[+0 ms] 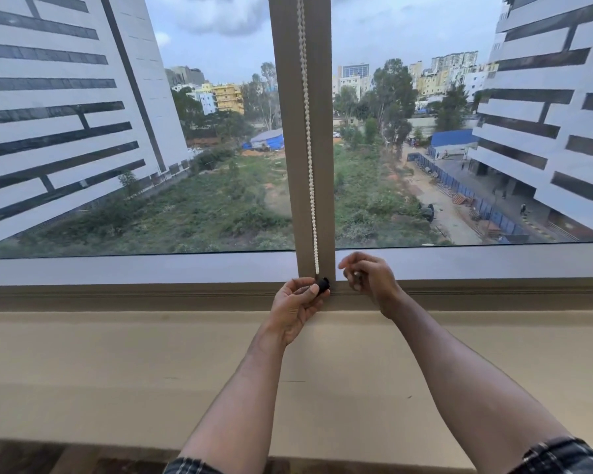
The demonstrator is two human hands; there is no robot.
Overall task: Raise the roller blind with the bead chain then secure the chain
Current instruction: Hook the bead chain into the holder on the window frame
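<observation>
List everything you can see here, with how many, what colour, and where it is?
bead chain: one, white, hanging down the middle post to the bottom of the window
black clip: one, black, at the chain's lower end on the frame
post: one, tan, upright between the two panes
panes: two, clear, left and right of the post; no blind shows over them
sill: one, beige, below the window
buildings: two large, white with dark bands, outside at far left and far right
left hand: one, fingers at the clip
right hand: one, loosely curled just right of the post, holding nothing I can make out
sleeves: two, dark plaid, bottom edge
</observation>
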